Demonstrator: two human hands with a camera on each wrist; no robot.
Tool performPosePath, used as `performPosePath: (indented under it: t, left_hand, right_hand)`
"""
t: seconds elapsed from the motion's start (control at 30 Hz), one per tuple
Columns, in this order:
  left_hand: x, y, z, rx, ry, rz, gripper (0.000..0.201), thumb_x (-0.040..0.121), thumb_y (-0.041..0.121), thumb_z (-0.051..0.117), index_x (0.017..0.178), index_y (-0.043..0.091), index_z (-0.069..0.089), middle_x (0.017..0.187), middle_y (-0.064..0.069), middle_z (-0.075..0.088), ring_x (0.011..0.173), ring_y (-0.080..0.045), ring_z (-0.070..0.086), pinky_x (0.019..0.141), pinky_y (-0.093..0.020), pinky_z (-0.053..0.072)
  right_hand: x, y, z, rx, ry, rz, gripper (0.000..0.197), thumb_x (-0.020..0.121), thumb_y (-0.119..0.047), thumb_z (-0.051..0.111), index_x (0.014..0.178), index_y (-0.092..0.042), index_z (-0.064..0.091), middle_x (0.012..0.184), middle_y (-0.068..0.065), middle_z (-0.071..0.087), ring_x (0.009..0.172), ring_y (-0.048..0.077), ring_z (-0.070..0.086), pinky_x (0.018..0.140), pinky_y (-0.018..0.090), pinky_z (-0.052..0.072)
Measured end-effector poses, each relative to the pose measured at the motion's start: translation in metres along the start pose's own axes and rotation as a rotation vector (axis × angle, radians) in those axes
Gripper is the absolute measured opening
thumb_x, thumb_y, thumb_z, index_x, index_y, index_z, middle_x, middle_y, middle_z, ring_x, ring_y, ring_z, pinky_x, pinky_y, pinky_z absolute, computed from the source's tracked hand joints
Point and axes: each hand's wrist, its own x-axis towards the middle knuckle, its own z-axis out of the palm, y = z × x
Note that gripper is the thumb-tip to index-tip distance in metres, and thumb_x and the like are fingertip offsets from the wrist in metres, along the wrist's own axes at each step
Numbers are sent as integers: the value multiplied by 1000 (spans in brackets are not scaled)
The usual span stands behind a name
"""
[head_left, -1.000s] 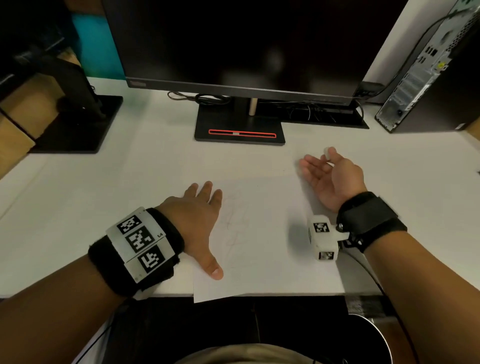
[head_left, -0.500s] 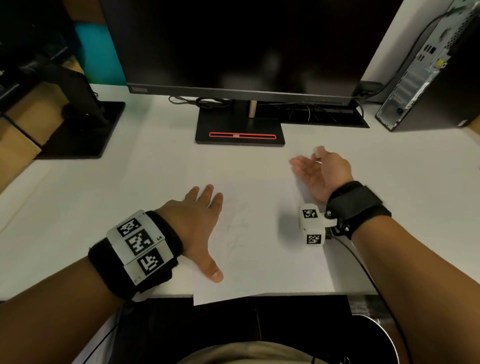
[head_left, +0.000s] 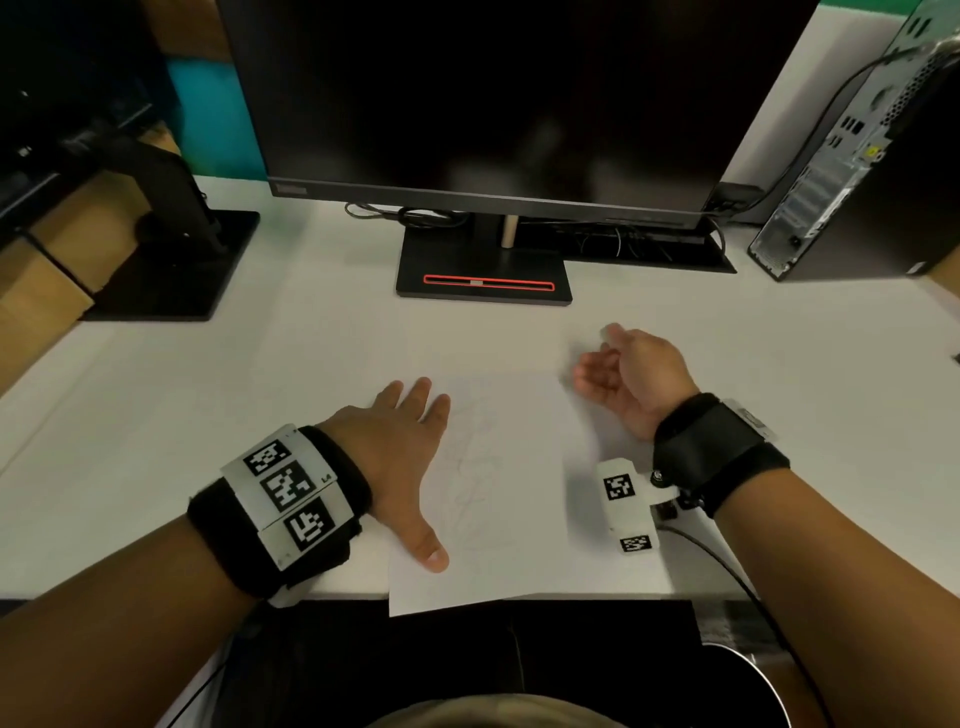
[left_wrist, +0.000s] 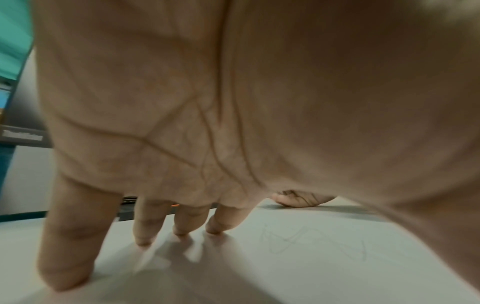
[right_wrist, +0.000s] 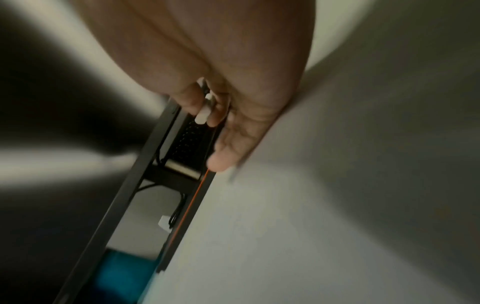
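Observation:
A white paper sheet (head_left: 498, 493) with faint pencil scribbles (left_wrist: 311, 242) lies on the white desk (head_left: 208, 415), its near corner hanging over the front edge. My left hand (head_left: 395, 447) lies flat on the sheet's left edge, fingers (left_wrist: 145, 226) straight and spread, thumb pointing toward me. My right hand (head_left: 623, 374) sits at the sheet's far right corner, palm turned left and fingers curled. It pinches a small white object (right_wrist: 203, 109) between thumb and fingers; a bit of that small white object (head_left: 607, 331) shows above the thumb. What the object is cannot be told.
A dark monitor (head_left: 493, 93) stands behind the paper on a black base (head_left: 483, 265) with a red line. A computer tower (head_left: 857, 171) is at the back right, and a second black stand (head_left: 171, 249) at the back left. Cables run behind the base.
My right hand has moved left toward the sheet's corner and its fingers have curled in. The left hand has stayed flat on the paper.

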Motion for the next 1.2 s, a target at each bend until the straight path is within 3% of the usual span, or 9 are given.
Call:
performPosePath:
  t: [0.07,0.17,0.3,0.43,0.6,0.77,0.87,1.0,1.2]
  left_hand:
    - [1,0,0,8,9,-1,158,54,79,78,153,17,-28,159,-3,-36,150,-27,-23,121,-52,20]
    - [2,0,1,6,9,-3,158,54,80,78,153,17,-28,160,-4,-36,150,-27,-23,121,-51,20]
    - [2,-2,2,5,15,4,159,53,80,78,153,17,-28,160,-4,-35,150,-27,-23,121,-52,20]
    - [2,0,0,9,2,2,158,54,79,78,153,15,-27,159,-6,-36,150,-29,-23,120,-53,21]
    - [3,2,-2,25,-6,2,158,55,79,78,153,14,-28,159,-7,-36,150,-31,-23,120,-53,22]
    - [3,2,-1,24,-9,1,158,55,79,77,153,15,-28,159,-7,-36,150,-31,-23,118,-53,24]
    - [4,1,-1,19,-3,3,159,54,80,77,153,14,-28,159,-7,-36,150,-31,-22,118,-53,25]
    - [5,1,1,26,-2,2,159,53,81,77,153,15,-27,159,-7,-36,150,-30,-22,117,-53,26]
    - [5,1,-1,27,-7,4,159,53,81,76,153,14,-28,159,-7,-36,150,-31,-22,117,-53,26]
  right_hand:
    - [-10,2,9,-347,-159,26,27,105,-27,50,83,-12,53,70,9,56,50,19,54,44,26,47]
    - [-28,7,35,-990,-405,-8,33,103,-32,53,77,-12,59,64,5,62,47,17,51,44,24,43]
    - [-17,1,50,-1310,-356,-92,37,101,-34,49,77,-10,64,66,6,64,53,21,53,51,26,46]
    - [-3,-14,37,-1361,-198,-113,40,101,-34,48,76,-7,64,64,9,60,52,23,51,53,27,43]
    - [-14,2,48,-1436,-385,-154,41,102,-33,47,75,-6,64,66,12,60,54,24,50,50,26,42]
    - [-8,-3,46,-1411,-278,-194,49,103,-34,46,85,8,66,67,13,60,52,23,50,53,26,42]
    - [-13,5,51,-1435,-379,-190,46,102,-34,48,80,2,66,67,13,60,53,23,50,49,25,41]
    - [-5,-3,49,-1377,-279,-170,46,102,-34,48,80,3,66,68,14,60,54,25,52,48,25,40]
    - [-10,0,56,-1394,-383,-140,44,102,-34,50,77,-1,64,66,12,57,56,24,49,48,25,41]
